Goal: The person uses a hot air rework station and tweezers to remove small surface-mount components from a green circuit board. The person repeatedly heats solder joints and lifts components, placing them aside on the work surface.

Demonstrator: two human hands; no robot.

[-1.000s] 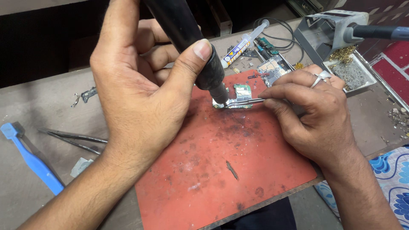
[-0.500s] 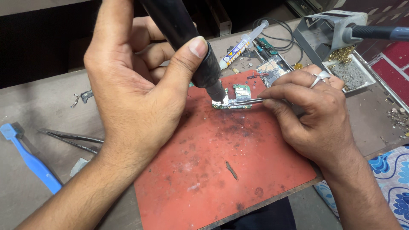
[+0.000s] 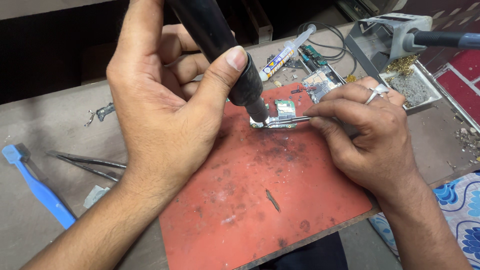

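Head-camera view looks down on a red work mat (image 3: 260,200) lying on a grey bench (image 3: 50,130). The left hand (image 3: 165,105) is wrapped around a thick black hot-air handpiece (image 3: 220,45), thumb pressed along its barrel, with the metal nozzle pointing down at a small green circuit board (image 3: 282,112) that lies near the far edge of the mat. The right hand (image 3: 370,135) pinches a pair of slim metal tweezers (image 3: 290,120), fingers closed on them, and their tips reach left to the board just beside the nozzle. Whether the tips grip a part cannot be told.

Farther off, a syringe (image 3: 287,52) lies tilted on the bench, near another circuit board (image 3: 322,80) and dark cables. At far right a grey tool stand (image 3: 385,35) holds a handle, with a metal tray (image 3: 415,87) of grey grit beside it. On the left lie a blue plastic tool (image 3: 37,187) and a second pair of tweezers (image 3: 85,162). A blue-patterned cloth (image 3: 460,205) shows at near right.
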